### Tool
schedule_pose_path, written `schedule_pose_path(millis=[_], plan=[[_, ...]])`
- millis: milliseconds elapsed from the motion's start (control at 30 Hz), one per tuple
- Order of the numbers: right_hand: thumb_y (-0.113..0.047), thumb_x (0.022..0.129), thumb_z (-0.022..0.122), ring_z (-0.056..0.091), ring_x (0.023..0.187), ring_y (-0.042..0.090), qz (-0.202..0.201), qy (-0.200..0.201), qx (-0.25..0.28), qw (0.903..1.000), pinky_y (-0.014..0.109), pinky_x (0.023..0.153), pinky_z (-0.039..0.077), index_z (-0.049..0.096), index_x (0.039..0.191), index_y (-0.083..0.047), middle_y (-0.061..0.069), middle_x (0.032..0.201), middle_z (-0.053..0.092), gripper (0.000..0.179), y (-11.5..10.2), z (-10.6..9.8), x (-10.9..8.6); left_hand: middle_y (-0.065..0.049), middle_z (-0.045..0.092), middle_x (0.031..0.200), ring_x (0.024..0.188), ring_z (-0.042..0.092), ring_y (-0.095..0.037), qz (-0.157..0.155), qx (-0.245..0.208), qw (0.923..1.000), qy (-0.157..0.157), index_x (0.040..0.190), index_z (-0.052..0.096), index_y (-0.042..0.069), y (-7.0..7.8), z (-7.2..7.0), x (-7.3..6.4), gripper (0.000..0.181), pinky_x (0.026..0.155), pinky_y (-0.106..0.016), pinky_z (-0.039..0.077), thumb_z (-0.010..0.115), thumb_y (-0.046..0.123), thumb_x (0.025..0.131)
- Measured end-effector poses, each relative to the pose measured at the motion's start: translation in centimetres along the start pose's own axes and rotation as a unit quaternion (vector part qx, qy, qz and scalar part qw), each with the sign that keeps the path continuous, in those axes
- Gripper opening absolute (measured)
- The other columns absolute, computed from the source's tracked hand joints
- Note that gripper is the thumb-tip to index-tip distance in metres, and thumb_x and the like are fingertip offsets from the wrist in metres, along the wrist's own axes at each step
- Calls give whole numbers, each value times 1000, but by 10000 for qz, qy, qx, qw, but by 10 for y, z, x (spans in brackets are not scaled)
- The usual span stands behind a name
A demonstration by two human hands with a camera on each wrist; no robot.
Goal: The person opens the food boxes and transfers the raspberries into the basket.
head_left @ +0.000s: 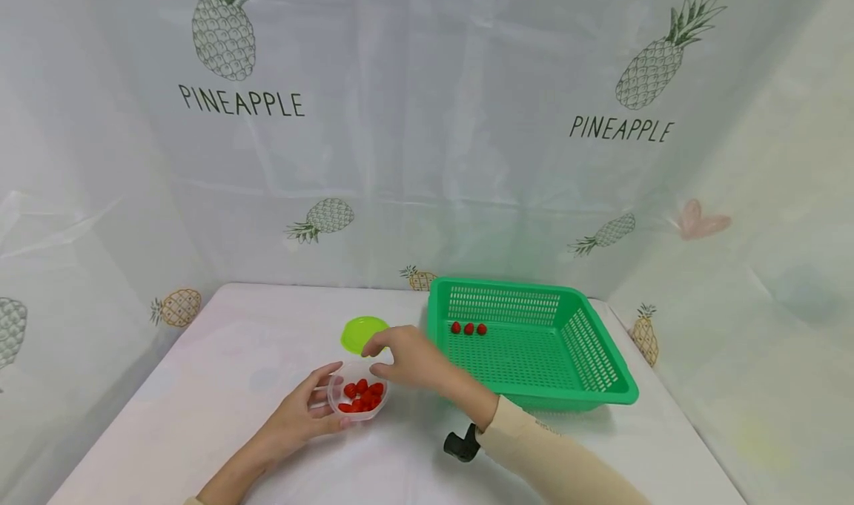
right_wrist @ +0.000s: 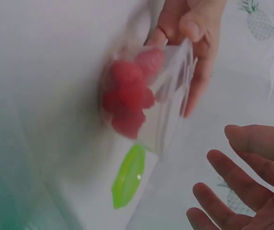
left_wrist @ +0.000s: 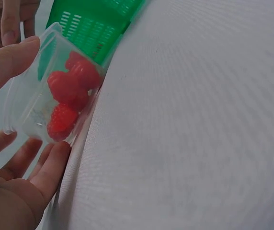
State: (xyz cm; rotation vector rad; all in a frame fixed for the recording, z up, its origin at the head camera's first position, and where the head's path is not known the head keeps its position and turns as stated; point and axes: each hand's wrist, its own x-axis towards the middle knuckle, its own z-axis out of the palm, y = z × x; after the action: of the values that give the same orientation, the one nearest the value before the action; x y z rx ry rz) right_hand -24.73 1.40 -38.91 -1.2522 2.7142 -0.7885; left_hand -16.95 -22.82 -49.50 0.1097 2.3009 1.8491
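Observation:
A clear plastic tub [head_left: 338, 388] holding several red strawberries [head_left: 363, 397] stands on the table. My left hand [head_left: 293, 414] holds it from the left, thumb on the near side and fingers round the far side. In the left wrist view, the thumb [left_wrist: 12, 64] lies by the tub's rim and the fingertips touch its lower wall. Above the tub's right edge is my right hand [head_left: 410, 357], its fingers apart and slightly bent. The right wrist view shows nothing between those fingers [right_wrist: 233, 179].
A bright green lid [head_left: 360, 332] lies just behind the tub. To the right stands a green slotted basket [head_left: 514, 399], with three strawberries [head_left: 469, 328] in a row at its back left. A black clamp-like object [head_left: 462, 444] sits beside my right forearm. Pineapple-printed curtains [head_left: 427, 134] surround the table.

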Motion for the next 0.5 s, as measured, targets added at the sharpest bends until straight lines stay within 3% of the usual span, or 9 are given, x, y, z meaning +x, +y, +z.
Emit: schedule_pose_path(millis=[200,500], plan=[[-12,95,79,72,108,16,142,-149,104,9997,18,88,55,80,115,-14,-7,107,78,20,0,24,4,-20,44,159,135,59,-36,135,-34,9999,-80,164,36,24,0,-1,-2,93,101,-31,59,90,24,88],[-9,93,81,72,106,18,278,-31,52,9996,20,86,55,81,113,-12,-2,105,80,20,3,46,11,-17,44,159,136,59,-35,28,11,10000,-46,163,36,25,0,0,-1,93,102,-32,58,90,25,87]])
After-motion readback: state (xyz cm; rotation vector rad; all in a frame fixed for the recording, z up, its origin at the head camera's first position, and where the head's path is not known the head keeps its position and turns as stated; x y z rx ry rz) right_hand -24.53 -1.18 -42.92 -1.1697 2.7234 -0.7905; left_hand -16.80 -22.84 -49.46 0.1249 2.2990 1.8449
